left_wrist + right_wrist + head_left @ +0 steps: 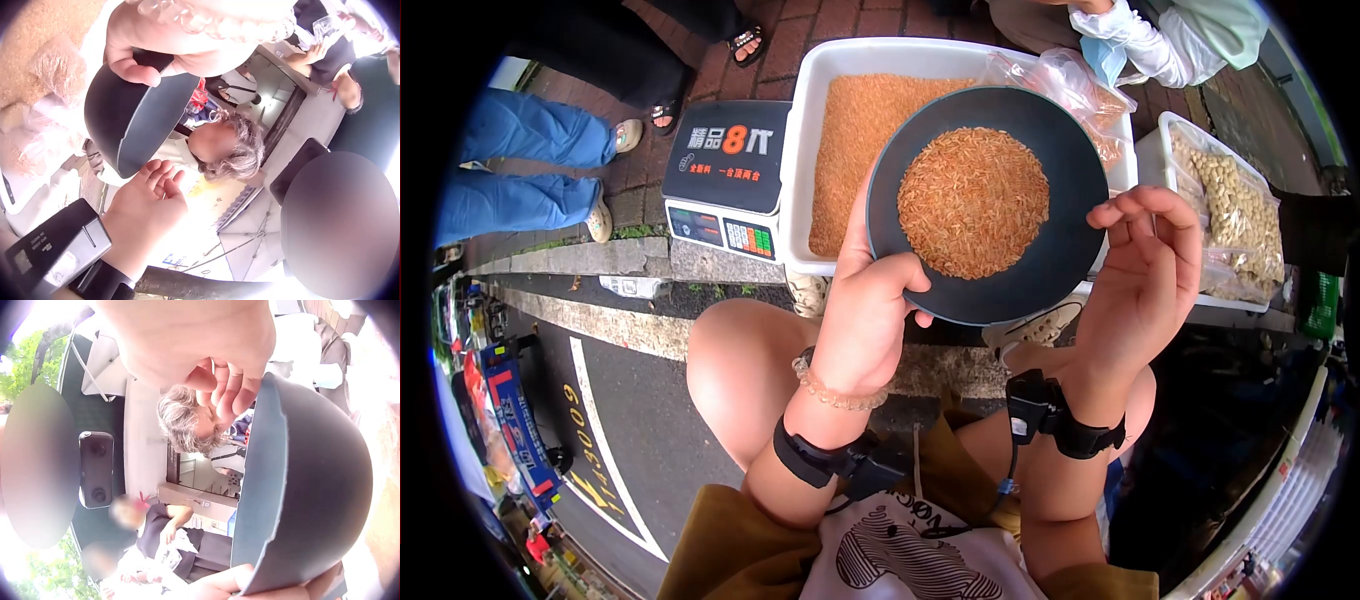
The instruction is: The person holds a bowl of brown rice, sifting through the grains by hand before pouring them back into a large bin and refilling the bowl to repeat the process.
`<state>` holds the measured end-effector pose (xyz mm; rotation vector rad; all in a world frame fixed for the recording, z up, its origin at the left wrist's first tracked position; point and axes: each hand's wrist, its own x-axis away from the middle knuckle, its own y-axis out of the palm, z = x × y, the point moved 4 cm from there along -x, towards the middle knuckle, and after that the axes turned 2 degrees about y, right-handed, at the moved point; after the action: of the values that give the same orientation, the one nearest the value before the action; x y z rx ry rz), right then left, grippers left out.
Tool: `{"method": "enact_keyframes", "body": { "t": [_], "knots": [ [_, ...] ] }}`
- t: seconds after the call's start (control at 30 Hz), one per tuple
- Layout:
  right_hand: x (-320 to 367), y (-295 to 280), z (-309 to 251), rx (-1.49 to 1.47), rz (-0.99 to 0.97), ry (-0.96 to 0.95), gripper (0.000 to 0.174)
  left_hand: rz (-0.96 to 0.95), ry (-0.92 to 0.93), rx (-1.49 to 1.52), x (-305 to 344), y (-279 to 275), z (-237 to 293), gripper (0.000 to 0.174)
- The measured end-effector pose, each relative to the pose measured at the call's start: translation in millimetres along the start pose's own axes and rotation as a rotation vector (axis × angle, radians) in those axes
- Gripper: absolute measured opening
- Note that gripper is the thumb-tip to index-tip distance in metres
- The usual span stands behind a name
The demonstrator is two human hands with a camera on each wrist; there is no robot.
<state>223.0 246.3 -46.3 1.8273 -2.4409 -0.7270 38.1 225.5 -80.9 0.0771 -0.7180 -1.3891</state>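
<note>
A dark blue-grey bowl (1065,250) is held over the edge of a white tub (790,215). Long reddish-brown grains, like red rice (972,200), lie in a round heap inside it. My left hand (862,300) grips the bowl's lower-left rim, the thumb over the edge and the fingers under and behind it. At the opposite side is my right hand (1145,270), its fingers loosely curled and the fingertips close by the right rim, with nothing visible in them. From the left wrist view, the bowl's dark outer wall (115,106) shows with the left thumb hooked over its rim.
The white tub holds a bed of similar grain (850,140) and clear plastic bags (1065,80). Left of it stands a digital scale (725,160); to the right, a second tub (1165,135) of bagged pale nuts or beans (1245,220). People stand and crouch around.
</note>
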Motion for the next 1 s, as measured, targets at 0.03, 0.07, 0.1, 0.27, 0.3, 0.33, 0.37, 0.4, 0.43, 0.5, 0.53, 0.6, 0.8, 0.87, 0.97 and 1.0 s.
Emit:
{"method": "enact_keyframes", "body": {
  "t": [0.03, 0.07, 0.1, 0.27, 0.3, 0.33, 0.37, 0.4, 0.43, 0.5, 0.53, 0.6, 0.8, 0.87, 0.97, 1.0],
  "knots": [
    [0.6, -2.1, -2.6, 0.057, 0.040, -0.046, 0.020, 0.001, -0.003, 0.000, -1.2, -1.8, -0.1, 0.060],
    [1.5, -3.5, -5.7, 0.115, 0.080, -0.092, 0.019, 0.017, -0.034, 0.002, -2.5, -4.5, -1.3, 0.068],
    [2.5, -1.4, -9.9, 0.242, 0.114, -0.118, 0.019, 0.034, -0.064, 0.004, -3.3, -6.6, -2.5, 0.076],
    [3.0, -1.6, -7.5, 0.599, 0.131, -0.279, 0.020, 0.043, -0.070, 0.068, -3.5, -8.8, -1.9, 0.072],
    [3.1, -0.3, -7.5, 0.665, 0.093, -0.314, 0.020, 0.046, -0.065, 0.061, -3.1, -8.8, -1.2, 0.071],
    [3.1, 0.9, -7.3, 0.667, 0.092, -0.313, 0.020, 0.046, -0.066, 0.061, -2.9, -8.8, -1.0, 0.071],
    [3.5, 3.8, -7.8, 0.698, 0.081, -0.329, 0.019, 0.039, -0.061, 0.062, -2.6, -8.5, -0.7, 0.071],
    [3.5, 6.0, -8.3, 0.729, 0.070, -0.345, 0.018, 0.032, -0.056, 0.062, -2.3, -8.1, -0.2, 0.071],
    [2.7, 6.4, -8.2, 0.731, 0.068, -0.344, 0.018, 0.033, -0.057, 0.064, -1.3, -6.5, 0.9, 0.071],
    [3.6, 12.3, -11.9, 0.903, 0.022, -0.507, 0.018, 0.083, -0.030, 0.058, 0.5, -4.0, 4.6, 0.042],
    [4.2, 13.3, -12.6, 0.903, 0.021, -0.506, 0.018, 0.084, -0.031, 0.059, 0.8, -4.1, 4.4, 0.042],
    [7.0, 20.5, -11.8, 0.976, -0.063, -0.524, 0.019, 0.085, -0.022, 0.057, 1.1, -4.6, 4.5, 0.044],
    [11.6, 39.8, -6.5, 1.197, -0.267, -0.618, 0.021, 0.035, -0.002, 0.030, -1.6, -2.8, 3.8, 0.054],
    [14.0, 42.1, -4.5, 1.292, -0.309, -0.650, 0.021, -0.001, -0.005, 0.027, -1.3, 1.2, 1.0, 0.059],
    [20.1, 39.0, 17.0, 1.115, -0.687, -0.242, 0.018, -0.099, -0.020, -0.025, -0.2, 3.7, -3.7, 0.068],
    [24.6, 34.4, 26.4, 1.065, -0.755, -0.088, 0.016, -0.162, -0.034, -0.073, 0.3, 4.1, -6.2, 0.072]
  ]
}}
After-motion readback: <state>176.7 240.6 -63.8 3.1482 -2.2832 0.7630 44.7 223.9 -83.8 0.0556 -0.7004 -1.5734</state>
